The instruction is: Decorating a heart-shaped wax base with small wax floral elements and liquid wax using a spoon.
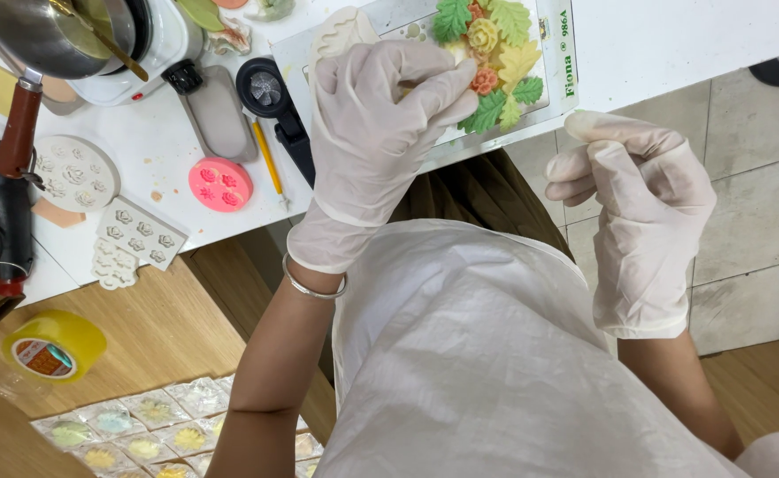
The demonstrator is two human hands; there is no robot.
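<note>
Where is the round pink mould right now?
The round pink mould lies on the white table, left of the gloved left hand, between the yellow pencil and the white moulds.

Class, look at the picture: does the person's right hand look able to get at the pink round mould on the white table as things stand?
Probably not directly. The right hand hangs off the table's edge, and the left hand and forearm lie between it and the pink round mould. The left hand is nearer.
</note>
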